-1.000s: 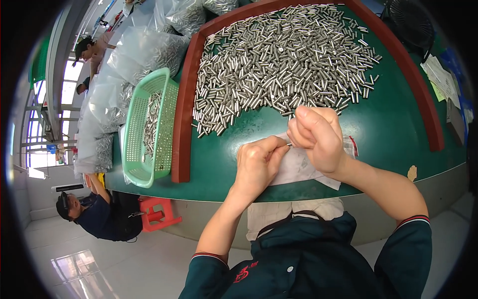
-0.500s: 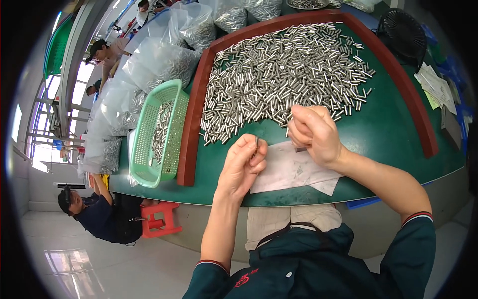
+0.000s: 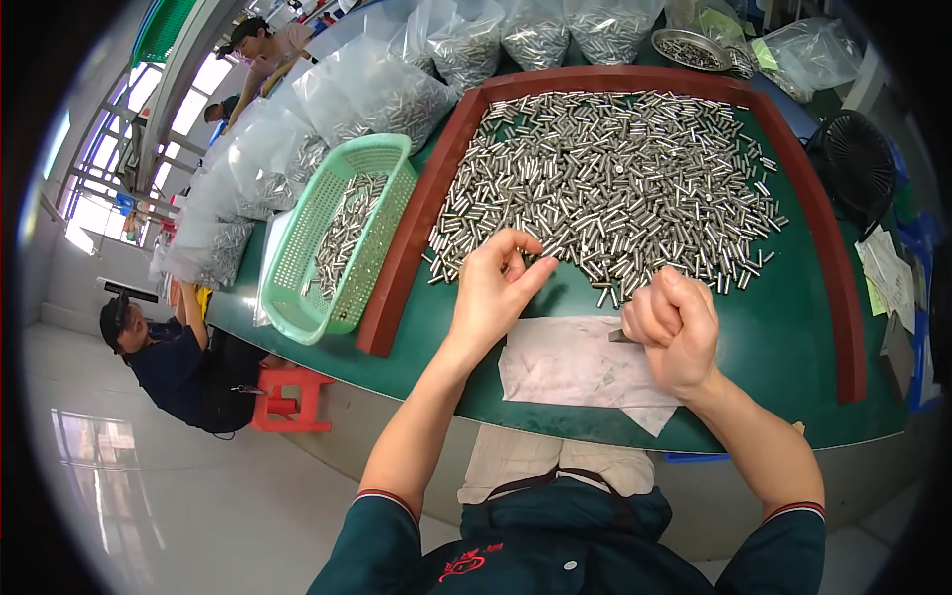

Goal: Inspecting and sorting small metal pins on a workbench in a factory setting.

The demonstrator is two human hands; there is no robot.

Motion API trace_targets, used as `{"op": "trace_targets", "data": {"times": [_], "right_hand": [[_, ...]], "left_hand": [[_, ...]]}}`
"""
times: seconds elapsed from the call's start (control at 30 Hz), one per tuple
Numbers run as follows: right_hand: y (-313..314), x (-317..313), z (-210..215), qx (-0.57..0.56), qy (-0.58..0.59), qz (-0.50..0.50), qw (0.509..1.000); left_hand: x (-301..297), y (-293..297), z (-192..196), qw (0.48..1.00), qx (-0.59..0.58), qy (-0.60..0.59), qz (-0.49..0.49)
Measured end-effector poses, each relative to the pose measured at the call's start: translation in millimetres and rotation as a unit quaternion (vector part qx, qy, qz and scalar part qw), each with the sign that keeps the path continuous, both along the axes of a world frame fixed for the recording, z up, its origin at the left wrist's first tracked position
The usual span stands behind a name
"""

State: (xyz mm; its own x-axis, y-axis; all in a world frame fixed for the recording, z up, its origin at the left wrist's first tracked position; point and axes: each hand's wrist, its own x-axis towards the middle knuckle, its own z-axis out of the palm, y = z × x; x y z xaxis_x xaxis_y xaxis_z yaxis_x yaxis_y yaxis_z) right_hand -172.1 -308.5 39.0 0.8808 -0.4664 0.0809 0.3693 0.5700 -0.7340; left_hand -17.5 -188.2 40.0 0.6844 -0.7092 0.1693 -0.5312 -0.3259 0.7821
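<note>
Green felt worktop (image 3: 793,327) with red wooden rim, heaped with small shiny metal cylinders (image 3: 605,188) at 12 o'clock. Left hand (image 3: 496,293) half-open, fingertips pinching toward heap. Right hand (image 3: 674,327) fisted around pieces. Probably stiff, light, slippery; best pinched mid-length.

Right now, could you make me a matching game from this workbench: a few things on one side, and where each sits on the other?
Things:
1. basket
2. paper
3. fan
4. left hand

Places:
A. at the pile's near edge, fingers open
B. far right, beyond the red frame
C. flat on the green mat, between the hands
D. left of the red frame, holding some metal pins

Pairs: 1-D, 2-C, 3-B, 4-A
</note>
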Motion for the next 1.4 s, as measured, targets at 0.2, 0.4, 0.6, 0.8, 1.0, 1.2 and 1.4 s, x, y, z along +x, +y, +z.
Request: {"op": "trace_targets", "data": {"times": [0.2, 0.4, 0.6, 0.8, 1.0, 1.2, 1.4], "right_hand": [[1.4, 0.6, 0.3, 0.007, -0.004, 0.007, 1.000], [0.5, -0.1, 1.3, -0.003, 0.003, 0.004, 1.000], [0.3, -0.9, -0.8, -0.012, 0.009, -0.007, 1.000], [0.2, 1.6, 0.6, -0.011, 0.005, -0.001, 1.000], [-0.6, 0.7, 2.8, -0.003, -0.009, -0.024, 1.000], [7.2, 2.7, 2.5, 0.008, -0.001, -0.006, 1.000], [9.5, 5.7, 0.5, 0.011, 0.007, 0.002, 1.000]], "left_hand": [[-3.1, -17.0, -10.6, 0.982, 0.054, -0.179, 0.003], [-3.0, -20.2, -9.2, 0.969, 0.021, -0.245, -0.036], [-33.8, 2.1, 11.7, 0.990, -0.005, -0.009, -0.144], [-48.1, 23.0, -5.5, 0.945, 0.022, -0.137, -0.296], [-57.6, 26.1, -8.0, 0.980, 0.079, -0.113, -0.146], [-58.2, 17.9, -14.7, 0.987, 0.006, -0.080, -0.140], [-58.5, 19.5, -14.8, 0.991, 0.015, -0.053, -0.121]]}}
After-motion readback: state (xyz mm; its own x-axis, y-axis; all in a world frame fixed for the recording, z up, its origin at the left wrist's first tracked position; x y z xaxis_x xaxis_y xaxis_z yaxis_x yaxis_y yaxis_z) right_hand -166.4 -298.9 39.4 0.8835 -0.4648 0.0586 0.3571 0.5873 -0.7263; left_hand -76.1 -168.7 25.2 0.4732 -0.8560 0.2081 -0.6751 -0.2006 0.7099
